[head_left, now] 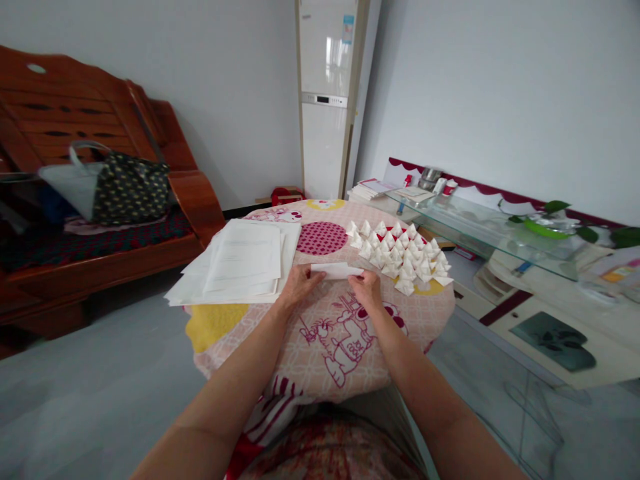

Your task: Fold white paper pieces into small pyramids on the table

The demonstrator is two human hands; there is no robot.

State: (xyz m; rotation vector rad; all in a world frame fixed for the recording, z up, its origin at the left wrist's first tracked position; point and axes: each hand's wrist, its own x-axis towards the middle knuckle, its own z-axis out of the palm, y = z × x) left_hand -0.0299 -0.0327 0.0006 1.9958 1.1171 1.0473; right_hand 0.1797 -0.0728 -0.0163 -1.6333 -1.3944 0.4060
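Note:
A folded strip of white paper [336,269] stretches between my two hands, just over the table. My left hand [300,283] pinches its left end, thumb in front. At the right end, the fingers of my right hand [367,288] are closed on the same strip. Left of my hands lies a stack of white paper sheets [245,257], slightly fanned out. Several small folded white paper pieces [400,250], with pointed tops, stand close together in rows to the right of my hands.
A patterned cloth [295,353] covers the round table. To the right stands a glass-topped cabinet [480,233] with a plant [550,223] and papers. A wooden bench [125,260] holding bags [127,190] is on the left. Behind the table rises a tall white appliance [325,140].

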